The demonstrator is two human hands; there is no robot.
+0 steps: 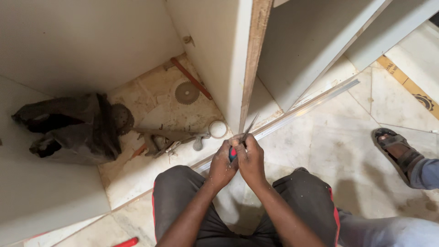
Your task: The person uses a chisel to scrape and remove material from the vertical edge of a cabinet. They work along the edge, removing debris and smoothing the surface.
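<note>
- Both hands meet in front of the knees: the right hand [250, 158] and the left hand [222, 164] are clamped together round the red-and-blue handles of a pair of pliers [241, 142].
- Thin metal tips rise from the fists towards the raw edge of the cabinet panel [251, 64] just beyond them.
- Stiff and light by the look of it, the tool is best gripped on its rubbery handles; the steel tips look slick.
- A long pale aluminium strip [311, 105] lies on the floor just past the hands, running away to their right.
- Left of the hands sit a tape roll [218, 129], a toothed saw blade [187, 93] and a crumpled black bag [73, 126].
- Far right, another person's sandalled foot [393, 146] rests on marble tile.
</note>
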